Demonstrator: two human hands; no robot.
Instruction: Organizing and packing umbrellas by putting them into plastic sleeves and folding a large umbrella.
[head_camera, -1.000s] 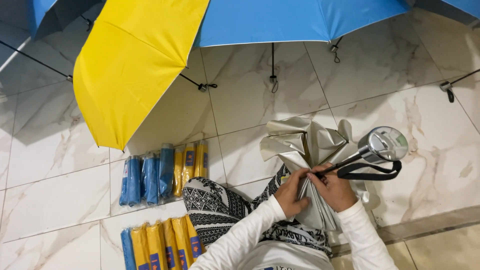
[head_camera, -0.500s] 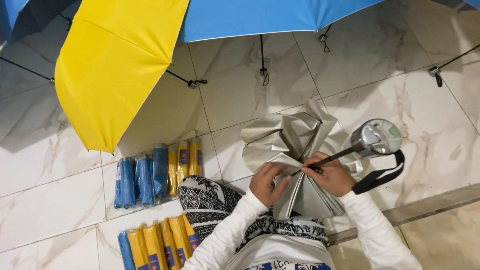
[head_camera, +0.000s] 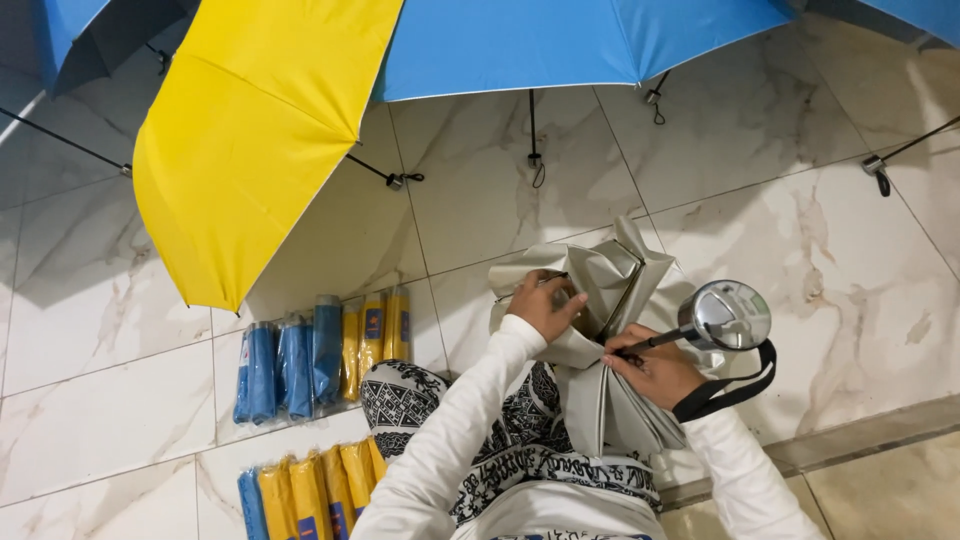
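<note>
A half-collapsed umbrella with grey-silver fabric rests across my lap, its folds bunched upward. My left hand grips the upper left folds of that fabric near a rib. My right hand holds the umbrella's thin dark shaft close to the fabric. The round silver handle sticks out to the right, with a black wrist strap looping under my right wrist. Both my sleeves are white, and a black-and-white patterned cloth covers my legs.
Open umbrellas lie on the marble floor ahead: a yellow panel and a blue panel. Left of my knee sits a packet of folded blue and yellow umbrellas, with a second packet nearer me. A floor step edge runs at right.
My left hand has moved up and left from the shaft to the upper folds of the grey fabric. The fabric has spread wider. My right hand stays on the shaft.
</note>
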